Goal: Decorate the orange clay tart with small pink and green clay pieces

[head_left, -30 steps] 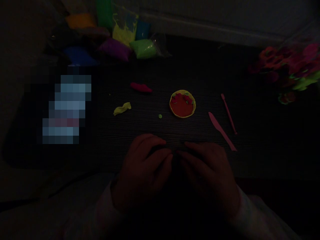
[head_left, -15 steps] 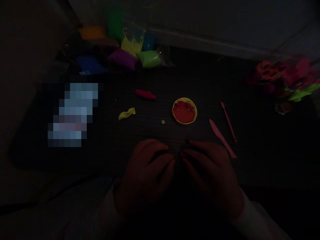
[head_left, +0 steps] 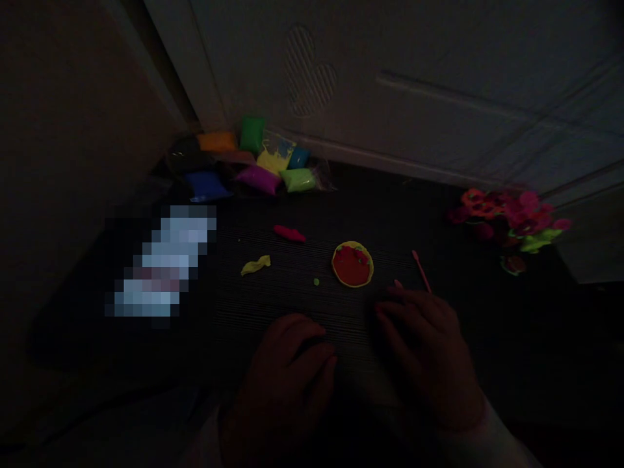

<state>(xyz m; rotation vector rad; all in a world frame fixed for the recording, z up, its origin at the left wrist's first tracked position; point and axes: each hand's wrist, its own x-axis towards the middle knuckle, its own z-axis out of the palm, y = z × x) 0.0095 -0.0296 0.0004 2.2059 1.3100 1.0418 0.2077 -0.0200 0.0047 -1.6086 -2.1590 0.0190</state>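
Note:
My left hand (head_left: pixel 292 374) hovers low over the dark table, thumb and forefinger pressed together; whatever may be between them is hidden. To the right, my right hand (head_left: pixel 429 348) pinches a tiny reddish-pink bit of modelling clay (head_left: pixel 378 309) at its fingertips. That hand covers most of a pink plastic clay knife (head_left: pixel 398 285). Beyond both hands lies a round clay tart (head_left: pixel 351 272) with a yellow rim, an orange-red face and small red and green pieces along its far side. Left of it are a green clay ball (head_left: pixel 316 282), a yellow clay strip (head_left: pixel 256 265) and a red-pink clay roll (head_left: pixel 289 233).
Bags of coloured clay (head_left: pixel 257 179) crowd the back left. A blurred-out lit screen (head_left: pixel 163 260) is at the left. A thin pink tool (head_left: pixel 421 270) lies beyond my right hand. Colourful clay flowers (head_left: pixel 517 214) stand at the right, before a pale panel (head_left: pixel 414 110).
My right hand has moved right and away from my left, over the pink knife. The camera view has tilted up, showing more of the back panel.

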